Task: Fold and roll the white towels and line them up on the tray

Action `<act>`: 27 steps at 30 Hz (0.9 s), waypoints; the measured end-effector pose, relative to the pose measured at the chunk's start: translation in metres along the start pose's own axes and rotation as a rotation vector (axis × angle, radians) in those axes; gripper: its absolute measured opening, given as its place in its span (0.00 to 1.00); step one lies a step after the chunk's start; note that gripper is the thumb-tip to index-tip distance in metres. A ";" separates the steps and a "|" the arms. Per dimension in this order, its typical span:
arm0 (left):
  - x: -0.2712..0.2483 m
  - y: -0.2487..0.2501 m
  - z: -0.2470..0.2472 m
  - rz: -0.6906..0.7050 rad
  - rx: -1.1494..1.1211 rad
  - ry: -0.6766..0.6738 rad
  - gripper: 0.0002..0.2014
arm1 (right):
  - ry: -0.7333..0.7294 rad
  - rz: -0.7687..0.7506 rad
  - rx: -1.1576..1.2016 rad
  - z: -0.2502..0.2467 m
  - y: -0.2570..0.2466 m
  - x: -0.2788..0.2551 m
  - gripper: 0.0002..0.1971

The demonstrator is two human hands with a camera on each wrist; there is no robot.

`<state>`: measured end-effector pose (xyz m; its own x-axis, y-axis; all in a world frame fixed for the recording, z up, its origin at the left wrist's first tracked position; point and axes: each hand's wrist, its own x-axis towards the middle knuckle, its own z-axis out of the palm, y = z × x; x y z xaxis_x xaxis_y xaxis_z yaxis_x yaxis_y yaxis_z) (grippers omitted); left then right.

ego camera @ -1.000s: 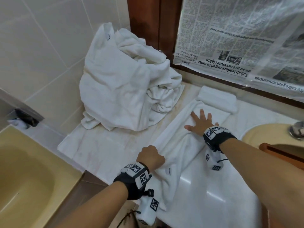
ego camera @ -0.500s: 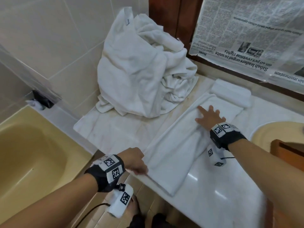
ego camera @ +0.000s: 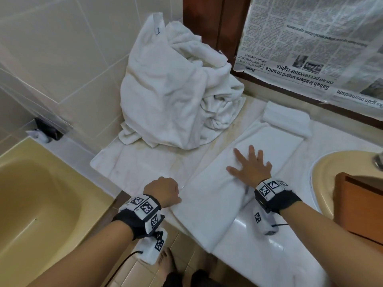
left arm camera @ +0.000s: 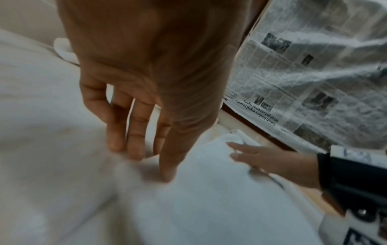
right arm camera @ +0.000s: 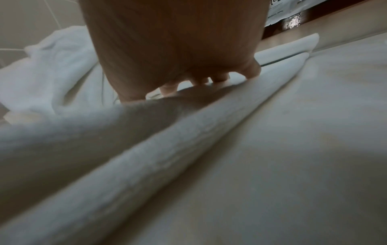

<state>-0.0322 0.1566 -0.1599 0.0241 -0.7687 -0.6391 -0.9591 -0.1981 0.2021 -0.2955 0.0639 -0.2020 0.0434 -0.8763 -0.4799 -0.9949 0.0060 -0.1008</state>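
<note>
left hand (ego camera: 163, 190) — grip hidden | faucet (ego camera: 378, 160) — cut off

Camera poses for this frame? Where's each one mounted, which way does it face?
Head: on the head, facing down at the counter; both forearms, left hand, right hand, a foot.
Left wrist: along the left hand's fingers at the folded towel.
Right wrist: low behind the right hand, along the towel's edge.
Shared: folded towel, newspaper.
</note>
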 end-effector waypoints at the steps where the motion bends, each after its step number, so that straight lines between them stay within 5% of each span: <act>1: 0.002 0.004 0.001 0.026 0.016 0.012 0.13 | -0.002 -0.002 -0.012 0.001 -0.001 -0.003 0.40; 4: 0.009 0.024 0.005 0.194 -0.017 0.126 0.27 | -0.017 -0.030 -0.056 0.007 -0.008 -0.018 0.41; 9: 0.022 0.060 0.026 0.507 0.146 0.150 0.31 | 0.041 -0.136 -0.012 0.005 -0.012 -0.044 0.38; 23: 0.011 0.067 0.034 0.509 0.465 0.085 0.37 | 0.165 0.057 -0.053 -0.060 0.076 0.068 0.35; 27: 0.017 0.076 0.017 0.528 0.395 0.120 0.28 | 0.137 0.067 -0.041 -0.070 0.066 0.077 0.33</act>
<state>-0.1097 0.1388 -0.1685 -0.4679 -0.7681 -0.4372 -0.8812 0.4434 0.1640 -0.3645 -0.0374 -0.1845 -0.0333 -0.9322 -0.3604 -0.9981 0.0495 -0.0358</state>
